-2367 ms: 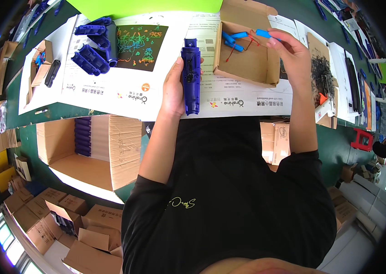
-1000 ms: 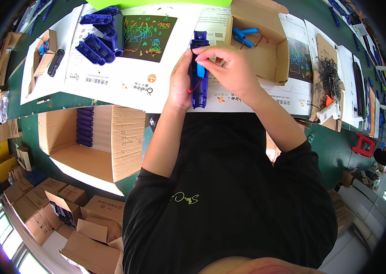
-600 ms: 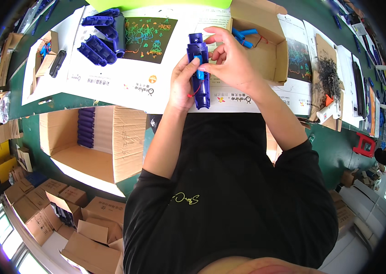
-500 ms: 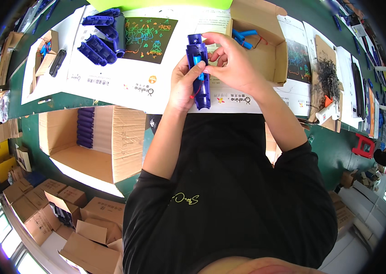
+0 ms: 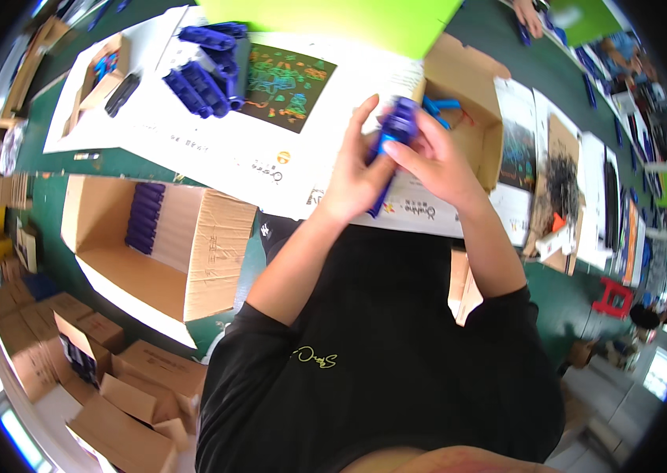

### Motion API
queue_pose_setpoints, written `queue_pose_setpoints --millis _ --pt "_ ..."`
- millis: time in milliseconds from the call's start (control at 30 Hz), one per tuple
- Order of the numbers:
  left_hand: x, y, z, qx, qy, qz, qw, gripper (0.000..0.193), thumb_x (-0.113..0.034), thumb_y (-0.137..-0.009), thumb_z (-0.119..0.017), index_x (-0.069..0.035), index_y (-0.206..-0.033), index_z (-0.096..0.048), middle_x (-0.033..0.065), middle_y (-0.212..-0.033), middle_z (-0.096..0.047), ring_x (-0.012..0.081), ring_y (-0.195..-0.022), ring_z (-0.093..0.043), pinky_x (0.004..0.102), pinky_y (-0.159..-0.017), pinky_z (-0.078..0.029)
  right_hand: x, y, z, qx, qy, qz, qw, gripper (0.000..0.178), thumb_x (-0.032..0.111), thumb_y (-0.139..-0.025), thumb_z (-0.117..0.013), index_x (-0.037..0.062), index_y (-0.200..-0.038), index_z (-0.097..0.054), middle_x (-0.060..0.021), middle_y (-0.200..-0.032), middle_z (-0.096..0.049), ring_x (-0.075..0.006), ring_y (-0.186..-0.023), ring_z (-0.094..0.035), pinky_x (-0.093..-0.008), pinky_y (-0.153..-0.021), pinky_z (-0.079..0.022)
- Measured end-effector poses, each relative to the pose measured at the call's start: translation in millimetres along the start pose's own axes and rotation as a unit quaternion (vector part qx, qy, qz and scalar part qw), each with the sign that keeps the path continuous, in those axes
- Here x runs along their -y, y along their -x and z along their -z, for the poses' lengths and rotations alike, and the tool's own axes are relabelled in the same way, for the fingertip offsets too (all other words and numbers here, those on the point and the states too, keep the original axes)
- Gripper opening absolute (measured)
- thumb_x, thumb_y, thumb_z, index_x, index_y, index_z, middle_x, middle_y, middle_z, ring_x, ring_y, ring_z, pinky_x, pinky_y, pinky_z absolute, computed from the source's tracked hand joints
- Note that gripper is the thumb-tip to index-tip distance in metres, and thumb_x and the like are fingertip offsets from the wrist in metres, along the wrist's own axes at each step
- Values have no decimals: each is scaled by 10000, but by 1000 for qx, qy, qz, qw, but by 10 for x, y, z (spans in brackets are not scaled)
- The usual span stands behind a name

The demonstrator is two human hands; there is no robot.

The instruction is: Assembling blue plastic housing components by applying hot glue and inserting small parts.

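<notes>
In front of my chest I hold a dark-blue plastic half-shell [image 5: 403, 116] above the near edge of the table. It is long and trough-shaped, and tilts with its far end to the right. My left hand [image 5: 355, 175] is closed round its left side, with one finger stretched up beside it. My right hand [image 5: 437, 162] grips the right side, its thumb pressing on the bright-blue cylinder [image 5: 388, 144] inside the shell. The fingers cover much of the middle, and the near end is blurred.
Several blue shells [image 5: 199, 88] are piled at the far left. An open carton [image 5: 479, 146] with blue cylinders [image 5: 445, 105] stands to the right. A hot-glue gun [image 5: 556, 240] lies farther right. Below the table's left side is a big carton [image 5: 219, 256]. Another person's hand [image 5: 528, 17] shows at the far right.
The shell has tilted and shifted right with both hands. My right hand's fingers have moved from its far end down to its side. The whole view has turned slightly.
</notes>
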State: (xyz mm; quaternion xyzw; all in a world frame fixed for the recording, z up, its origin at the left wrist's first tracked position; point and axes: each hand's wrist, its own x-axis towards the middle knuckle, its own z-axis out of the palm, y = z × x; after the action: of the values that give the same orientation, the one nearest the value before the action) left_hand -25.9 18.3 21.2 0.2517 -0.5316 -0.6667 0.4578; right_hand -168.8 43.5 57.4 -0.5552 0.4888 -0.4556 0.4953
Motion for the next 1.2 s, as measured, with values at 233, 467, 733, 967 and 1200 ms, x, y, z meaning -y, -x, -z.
queue_pose_setpoints --millis 233,467,733,967,1200 --pt "-207 -79 82 26 -155 -138 978 739 -36 -871 -580 -28 -1448 -118 215 -1171 -558 265 -1067 -555 390 -953 -420 161 -268 626 -148 -178 -20 973 219 152 -886 -643 24 -1050 -574 -125 -1070 -630 -197 -946 -632 -345 -855 -528" --pt "1 10 684 -104 -368 -95 919 312 -31 -808 -575 -45 -1120 -570 105 -821 -626 259 -807 -623 359 -746 -491 -652 -1068 3519 -441 -315 22 840 182 13 -924 -509 -116 -1052 -516 -209 -1099 -591 -285 -1026 -598 -397 -965 -512" --pt "88 -1 684 -118 -401 -94 903 223 -24 -781 -547 -39 -990 -625 92 -702 -594 260 -699 -607 365 -681 -482 -1641 -1249 4275 -485 -13 -109 868 303 140 -886 -640 -125 -1012 -565 -188 -998 -644 -254 -882 -665 -364 -769 -598" --pt "29 -2 664 -101 -396 -51 911 214 -41 -786 -552 -58 -980 -642 114 -739 -618 259 -714 -627 363 -670 -500 -1366 -1204 4532 -469 120 -182 856 129 100 -877 -599 6 -789 -590 -107 -698 -585 -192 -578 -588 -323 -470 -524" --pt "96 -52 677 -114 -392 -27 913 193 -30 -853 -549 -37 -1027 -635 105 -811 -662 177 -737 -638 288 -721 -499 -347 -824 3792 -391 287 -70 872 337 347 -774 -754 83 -980 -716 24 -735 -637 -43 -652 -581 -176 -502 -422"
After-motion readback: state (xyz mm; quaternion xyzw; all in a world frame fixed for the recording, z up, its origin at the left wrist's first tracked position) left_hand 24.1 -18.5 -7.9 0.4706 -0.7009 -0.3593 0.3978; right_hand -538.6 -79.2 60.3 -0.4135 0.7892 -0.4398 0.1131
